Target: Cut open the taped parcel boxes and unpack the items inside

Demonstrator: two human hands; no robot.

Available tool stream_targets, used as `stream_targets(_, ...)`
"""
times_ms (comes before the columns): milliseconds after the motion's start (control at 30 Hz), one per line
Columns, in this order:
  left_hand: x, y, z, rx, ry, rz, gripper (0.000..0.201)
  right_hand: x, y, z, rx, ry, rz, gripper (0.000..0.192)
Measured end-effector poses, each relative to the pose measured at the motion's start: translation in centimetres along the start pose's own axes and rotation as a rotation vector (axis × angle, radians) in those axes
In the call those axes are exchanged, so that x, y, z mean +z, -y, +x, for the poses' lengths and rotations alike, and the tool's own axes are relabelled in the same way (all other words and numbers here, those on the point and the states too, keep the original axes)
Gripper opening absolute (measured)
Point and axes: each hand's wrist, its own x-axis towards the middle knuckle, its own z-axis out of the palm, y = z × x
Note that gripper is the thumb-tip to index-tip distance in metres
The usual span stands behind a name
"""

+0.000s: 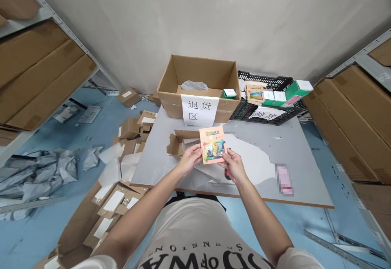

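Observation:
A thin orange-pink booklet [213,143] with a rainbow-framed picture on its cover is held up over the table. My left hand [191,160] grips its left edge, and my right hand [233,165] pinches its lower right corner. Behind my left hand lies a small opened cardboard box [175,142] with its flaps raised. Part of a dark and red object [227,174] shows beneath my right hand; its kind is hidden. White sheets [249,155] of wrapping lie on the table under and beside my hands.
A large open carton [166,100] with a paper sign stands at the table's back. Beside it, a black crate [276,116] holds green-white boxes and booklets. A blurred pink item [284,179] lies on the table [308,175]. Small cartons [128,128] pile up at left; shelves flank both sides.

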Motion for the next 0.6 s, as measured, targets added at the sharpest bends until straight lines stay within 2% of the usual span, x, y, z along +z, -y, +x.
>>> stream_targets(133, -1.9, 0.1, 0.4, 0.137, -0.099, 0.302, 0.056, -2.7, 2.3, 2.3, -0.059, -0.035, -0.008, 0.041)
stream_targets(233, -3.4, 0.2, 0.3, 0.248, -0.205, 0.626, 0.052, -5.3, 5.4, 5.8, -0.148, -0.109, -0.016, 0.030)
stream_targets(433, -5.6, 1.2, 0.0, 0.351, -0.256, 1.116, 0.043, -10.1, 15.3, 16.2, -0.288, -0.309, -0.004, 0.014)
stream_targets(533, -6.3, 2.1, -0.1, 0.338, -0.265, 1.251, 0.042, -11.6, 20.0, 21.2, -0.305, -0.449, -0.059, 0.013)
stream_targets(600, -6.7, 2.6, -0.2, 0.331, -0.276, 1.285, 0.042, -12.2, 22.0, 24.0, -0.286, -0.536, -0.157, 0.013)
